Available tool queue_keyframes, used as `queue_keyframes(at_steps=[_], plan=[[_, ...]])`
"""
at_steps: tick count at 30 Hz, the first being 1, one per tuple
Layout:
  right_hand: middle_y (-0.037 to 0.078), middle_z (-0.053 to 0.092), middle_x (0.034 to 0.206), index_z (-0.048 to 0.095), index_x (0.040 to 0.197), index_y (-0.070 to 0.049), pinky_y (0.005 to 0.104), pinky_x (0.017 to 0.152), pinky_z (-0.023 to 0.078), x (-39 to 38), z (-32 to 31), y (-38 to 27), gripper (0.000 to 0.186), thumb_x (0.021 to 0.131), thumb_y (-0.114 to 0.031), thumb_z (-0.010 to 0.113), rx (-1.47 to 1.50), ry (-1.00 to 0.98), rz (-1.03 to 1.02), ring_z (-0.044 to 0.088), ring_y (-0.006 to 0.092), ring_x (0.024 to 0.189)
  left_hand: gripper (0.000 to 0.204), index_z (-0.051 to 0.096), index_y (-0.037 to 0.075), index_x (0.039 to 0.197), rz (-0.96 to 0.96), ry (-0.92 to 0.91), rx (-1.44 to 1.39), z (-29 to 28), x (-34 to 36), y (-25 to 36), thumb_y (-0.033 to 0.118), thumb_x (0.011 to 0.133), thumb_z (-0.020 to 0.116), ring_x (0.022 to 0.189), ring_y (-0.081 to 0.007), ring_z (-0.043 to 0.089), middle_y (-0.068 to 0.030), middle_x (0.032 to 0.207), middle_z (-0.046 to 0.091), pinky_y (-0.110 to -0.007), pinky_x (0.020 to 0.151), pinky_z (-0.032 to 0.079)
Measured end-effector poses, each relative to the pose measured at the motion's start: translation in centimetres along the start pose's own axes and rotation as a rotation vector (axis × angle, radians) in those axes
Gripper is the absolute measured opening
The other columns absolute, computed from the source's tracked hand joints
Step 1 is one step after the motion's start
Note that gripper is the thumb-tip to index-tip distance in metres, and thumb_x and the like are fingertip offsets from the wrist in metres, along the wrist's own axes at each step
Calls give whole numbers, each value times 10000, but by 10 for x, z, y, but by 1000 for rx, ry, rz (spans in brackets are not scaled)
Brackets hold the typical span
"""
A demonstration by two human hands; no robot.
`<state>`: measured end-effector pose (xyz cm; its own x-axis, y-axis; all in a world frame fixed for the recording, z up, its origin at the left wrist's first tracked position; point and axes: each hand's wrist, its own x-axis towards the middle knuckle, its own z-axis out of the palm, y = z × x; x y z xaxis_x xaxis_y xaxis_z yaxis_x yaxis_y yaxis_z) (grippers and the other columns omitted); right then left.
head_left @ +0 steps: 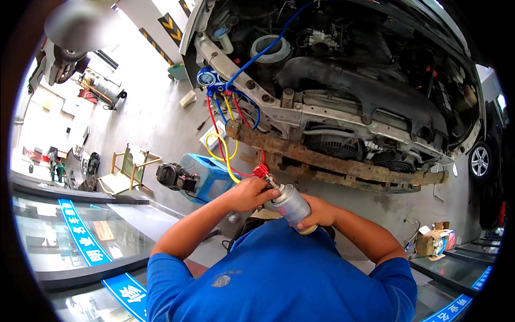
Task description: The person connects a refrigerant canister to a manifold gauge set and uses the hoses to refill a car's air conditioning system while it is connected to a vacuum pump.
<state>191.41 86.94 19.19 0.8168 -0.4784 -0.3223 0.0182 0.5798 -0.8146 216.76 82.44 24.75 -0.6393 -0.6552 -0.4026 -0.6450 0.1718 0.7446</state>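
Observation:
In front of my chest, my right hand (317,211) is wrapped round a grey metal can (290,203) with pink marks, which lies tilted. My left hand (251,194) is closed at the can's top, its fingers round a metal tap valve. A red knob (260,170) sticks up just beyond those fingers. One yellow hose (228,160) loops down to my left hand, and a red hose (217,127) ends near the knob. Both come from a blue manifold gauge set (210,79) hanging at the car's front left. Part of the valve is hidden by my fingers.
Ahead is an open engine bay (343,70), with a rusty bumper beam (322,156) across its front. On the floor at left stand a blue machine (206,174) and a folding chair (129,170). A cardboard box (433,241) sits at right near another car's wheel (479,161).

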Motion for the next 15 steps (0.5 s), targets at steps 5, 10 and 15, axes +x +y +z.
queue_keyframes(at_steps=[5,10,15], plan=[[64,580,1127,415,1325,-56,337,914,443,-7,1,14,821,617,-137,822,47,56,-47,559,170,1016,421,564,3,976,-5,-59,-8,1,5,4,414,948,478,849,-370,602,-203,879,611,-438,725,457],[75,565,1151,414,1326,-45,345,928,431,-15,13,20,821,620,-159,818,-45,128,-56,545,185,1043,420,565,26,1044,136,5,60,17,2,-7,426,948,479,851,-363,614,-196,855,623,-440,739,459],[87,565,1150,408,1331,-39,354,927,432,-23,19,30,824,627,-180,812,-66,165,-49,545,202,1047,421,562,32,1065,68,-75,56,18,1,3,427,951,472,865,-378,606,-206,881,622,-445,748,457]])
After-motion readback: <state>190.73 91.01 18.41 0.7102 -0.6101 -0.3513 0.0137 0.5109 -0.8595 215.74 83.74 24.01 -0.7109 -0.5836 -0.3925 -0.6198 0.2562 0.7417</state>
